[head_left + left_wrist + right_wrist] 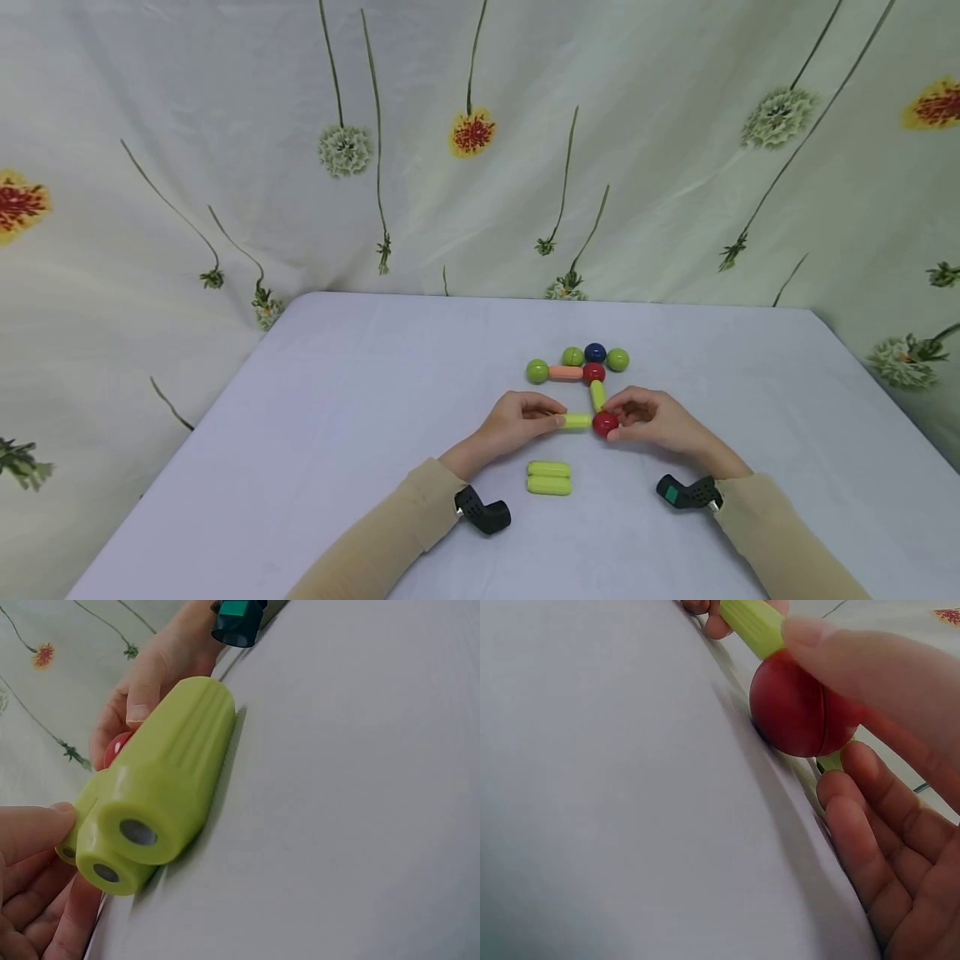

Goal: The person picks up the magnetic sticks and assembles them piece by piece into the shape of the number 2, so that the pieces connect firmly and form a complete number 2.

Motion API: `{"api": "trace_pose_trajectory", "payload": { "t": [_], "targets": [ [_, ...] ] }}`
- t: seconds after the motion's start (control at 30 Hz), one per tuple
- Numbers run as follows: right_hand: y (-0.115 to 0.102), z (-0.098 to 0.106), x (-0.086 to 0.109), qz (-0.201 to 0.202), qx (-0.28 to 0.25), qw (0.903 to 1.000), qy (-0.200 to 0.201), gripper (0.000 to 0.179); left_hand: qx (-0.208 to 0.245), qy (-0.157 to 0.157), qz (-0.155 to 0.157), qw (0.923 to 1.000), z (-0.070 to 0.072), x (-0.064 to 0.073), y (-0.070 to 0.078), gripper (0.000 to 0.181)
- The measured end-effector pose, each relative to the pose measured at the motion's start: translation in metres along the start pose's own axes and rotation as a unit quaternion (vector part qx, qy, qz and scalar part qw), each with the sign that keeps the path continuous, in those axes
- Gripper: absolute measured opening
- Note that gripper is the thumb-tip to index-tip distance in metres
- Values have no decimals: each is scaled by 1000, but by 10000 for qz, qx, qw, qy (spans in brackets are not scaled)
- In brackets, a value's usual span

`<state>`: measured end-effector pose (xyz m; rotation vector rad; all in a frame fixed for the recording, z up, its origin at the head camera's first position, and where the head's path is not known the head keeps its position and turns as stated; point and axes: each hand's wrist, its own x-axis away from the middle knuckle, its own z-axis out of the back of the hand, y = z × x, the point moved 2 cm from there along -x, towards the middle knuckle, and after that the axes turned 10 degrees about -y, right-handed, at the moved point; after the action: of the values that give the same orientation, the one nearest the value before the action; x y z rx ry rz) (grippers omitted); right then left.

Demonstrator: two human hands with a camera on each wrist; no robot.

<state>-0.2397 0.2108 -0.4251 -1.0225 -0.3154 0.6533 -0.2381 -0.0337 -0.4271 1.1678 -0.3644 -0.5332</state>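
Note:
My left hand (517, 421) pinches a yellow-green rod (577, 422) between thumb and fingers, its free end pointing right at a red ball (604, 425). The right hand (660, 421) grips that ball, thumb at the front and fingertips behind. In the right wrist view the rod meets the upper side of the red ball (795, 705). From the ball a second yellow-green rod (597, 395) runs up to another red ball (594, 372). Left of this one lie a pink rod (566, 372) and a green ball (537, 371).
Beyond the upper red ball sit a dark blue ball (595, 353) and two green balls, one on its left (573, 357) and one on its right (618, 360). Two yellow-green rods (549, 478) lie side by side nearer me, grey discs in their ends. A white cloth covers the table (337, 433).

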Motion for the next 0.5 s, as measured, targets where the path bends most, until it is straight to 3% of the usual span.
{"api": "trace_pose_trajectory", "payload": {
  "t": [0.37, 0.5],
  "targets": [
    [2, -2, -2, 89, 92, 9999, -65, 32, -112, -119, -112, 9998, 1, 0, -2, 19],
    [2, -2, -2, 94, 145, 9998, -66, 32, -187, -118, -114, 9997, 0, 5, 9, 19]
  ]
}}
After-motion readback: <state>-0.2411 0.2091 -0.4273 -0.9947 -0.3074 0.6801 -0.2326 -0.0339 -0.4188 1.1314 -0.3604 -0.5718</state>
